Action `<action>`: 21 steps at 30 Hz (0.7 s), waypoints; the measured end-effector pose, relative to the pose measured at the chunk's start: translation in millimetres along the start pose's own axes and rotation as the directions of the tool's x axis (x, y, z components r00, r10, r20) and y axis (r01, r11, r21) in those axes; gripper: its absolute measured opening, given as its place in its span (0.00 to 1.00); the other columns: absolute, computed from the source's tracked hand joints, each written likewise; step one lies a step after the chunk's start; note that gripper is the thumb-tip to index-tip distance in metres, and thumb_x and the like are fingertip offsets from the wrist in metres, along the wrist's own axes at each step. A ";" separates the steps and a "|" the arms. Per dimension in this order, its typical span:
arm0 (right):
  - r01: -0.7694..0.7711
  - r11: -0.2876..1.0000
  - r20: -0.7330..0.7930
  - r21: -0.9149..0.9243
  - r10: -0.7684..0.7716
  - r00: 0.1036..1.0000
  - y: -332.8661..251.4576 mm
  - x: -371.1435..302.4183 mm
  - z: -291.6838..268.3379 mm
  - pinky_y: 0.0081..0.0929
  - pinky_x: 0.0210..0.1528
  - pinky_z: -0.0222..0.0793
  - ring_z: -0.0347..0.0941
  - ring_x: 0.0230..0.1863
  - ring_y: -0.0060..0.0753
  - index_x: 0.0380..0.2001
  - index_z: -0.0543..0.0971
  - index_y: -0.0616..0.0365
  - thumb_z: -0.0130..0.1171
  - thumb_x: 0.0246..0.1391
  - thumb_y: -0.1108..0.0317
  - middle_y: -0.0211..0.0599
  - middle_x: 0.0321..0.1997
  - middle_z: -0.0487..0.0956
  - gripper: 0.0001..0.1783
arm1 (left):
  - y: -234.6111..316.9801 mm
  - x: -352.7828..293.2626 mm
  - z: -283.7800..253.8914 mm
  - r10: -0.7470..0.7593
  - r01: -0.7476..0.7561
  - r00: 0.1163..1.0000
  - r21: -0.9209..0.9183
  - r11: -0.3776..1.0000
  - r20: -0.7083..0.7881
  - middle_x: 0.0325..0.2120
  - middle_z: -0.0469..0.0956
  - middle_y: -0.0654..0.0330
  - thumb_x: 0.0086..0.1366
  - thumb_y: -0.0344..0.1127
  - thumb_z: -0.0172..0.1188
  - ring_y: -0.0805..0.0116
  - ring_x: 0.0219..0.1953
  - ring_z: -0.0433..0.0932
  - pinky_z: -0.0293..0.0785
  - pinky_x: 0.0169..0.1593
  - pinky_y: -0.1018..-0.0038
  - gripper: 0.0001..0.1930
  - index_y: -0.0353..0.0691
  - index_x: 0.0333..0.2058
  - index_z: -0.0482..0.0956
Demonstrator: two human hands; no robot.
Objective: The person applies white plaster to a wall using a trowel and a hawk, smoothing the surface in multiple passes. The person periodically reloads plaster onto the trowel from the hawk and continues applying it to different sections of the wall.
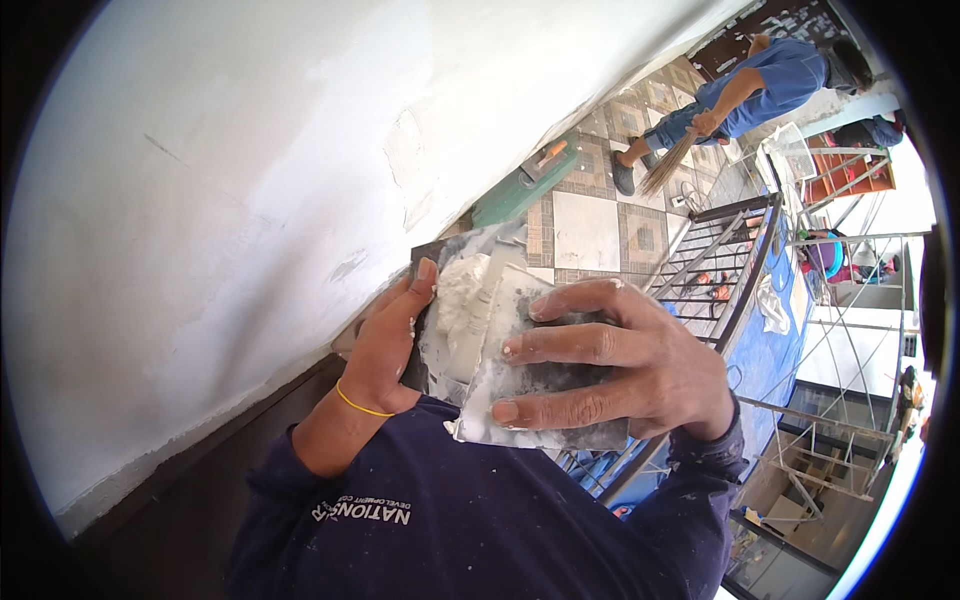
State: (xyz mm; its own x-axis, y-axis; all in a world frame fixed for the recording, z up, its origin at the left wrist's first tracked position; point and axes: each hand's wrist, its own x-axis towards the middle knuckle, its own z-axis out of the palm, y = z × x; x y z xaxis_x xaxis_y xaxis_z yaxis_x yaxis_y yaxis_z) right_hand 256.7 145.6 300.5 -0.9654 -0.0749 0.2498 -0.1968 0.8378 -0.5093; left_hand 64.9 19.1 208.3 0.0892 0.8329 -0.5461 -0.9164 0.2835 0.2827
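Note:
My left hand (392, 330), with a yellow band at the wrist, grips the left edge of a dark, putty-smeared board (428, 352), its thumb along the edge. A thick heap of white putty (464, 292) lies on the board. My right hand (635, 365) holds a wide flat scraper (478, 405) with its fingers spread over the face. The scraper's long edge is coated in putty and slants across the board beside the heap. My right thumb is hidden behind the scraper. Both tools are in front of my chest.
A white wall (250, 160) with patched spots runs along the left. Beyond the board stands a green box (525, 185) with an orange-handled trowel (548, 157). At far right a person (770, 90) holds a broom (672, 165). Nearer are a metal railing (745, 270), blue sheeting (765, 330) and scaffolding (850, 400).

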 end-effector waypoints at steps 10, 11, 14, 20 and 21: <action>-0.505 0.801 -0.236 -0.323 0.448 0.862 3.9 -35.5 24.3 0.40 0.55 0.68 0.64 0.59 0.43 0.53 0.77 0.29 0.64 0.38 0.73 0.24 0.58 0.70 0.35 | 9.8 -20.0 10.3 0.514 -0.460 0.855 0.357 0.813 -0.071 0.48 0.74 0.57 0.72 0.48 0.47 0.70 0.49 0.72 0.70 0.52 0.73 0.23 0.33 0.51 0.70; -0.465 0.825 -0.228 -0.321 0.409 0.884 1.5 -32.3 20.9 0.39 0.55 0.68 0.64 0.59 0.42 0.53 0.77 0.28 0.63 0.40 0.73 0.24 0.58 0.70 0.34 | 9.1 -20.6 12.7 0.583 -0.489 0.807 0.450 0.747 -0.092 0.44 0.74 0.59 0.72 0.47 0.46 0.73 0.45 0.71 0.69 0.49 0.75 0.20 0.33 0.48 0.72; -0.297 0.903 -0.194 -0.310 0.246 0.950 -1.4 -15.5 30.8 0.38 0.55 0.69 0.65 0.58 0.40 0.50 0.79 0.33 0.63 0.40 0.66 0.24 0.56 0.71 0.28 | 1.8 -19.1 19.1 0.736 -0.516 0.673 0.671 0.533 -0.067 0.36 0.75 0.63 0.73 0.44 0.46 0.78 0.37 0.69 0.67 0.44 0.79 0.17 0.33 0.41 0.74; -0.153 0.988 -0.110 0.000 0.152 0.982 29.1 -30.4 109.0 0.32 0.57 0.64 0.65 0.56 0.34 0.50 0.78 0.42 0.55 0.51 0.65 0.28 0.54 0.71 0.21 | 26.2 -49.7 -30.1 0.982 -0.546 0.185 0.835 0.063 0.047 0.52 0.69 0.49 0.71 0.44 0.49 0.64 0.53 0.69 0.65 0.57 0.70 0.24 0.26 0.54 0.66; -0.157 0.976 -0.142 0.149 0.178 0.974 46.7 -35.2 131.7 0.34 0.57 0.64 0.65 0.56 0.38 0.53 0.76 0.42 0.55 0.51 0.68 0.31 0.52 0.72 0.23 | 36.8 -59.2 -51.2 0.935 -0.320 0.183 0.918 -0.235 0.304 0.55 0.65 0.46 0.69 0.45 0.51 0.58 0.56 0.67 0.62 0.59 0.66 0.29 0.27 0.58 0.61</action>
State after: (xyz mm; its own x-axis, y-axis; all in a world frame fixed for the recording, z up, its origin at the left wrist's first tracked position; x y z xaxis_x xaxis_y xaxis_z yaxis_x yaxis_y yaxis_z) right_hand 258.9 116.2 159.4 -0.9509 0.1532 0.2690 -0.0656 0.7494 -0.6588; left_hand 6.0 -44.1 210.6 -0.7219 0.5621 0.4036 0.5452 0.1028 0.8320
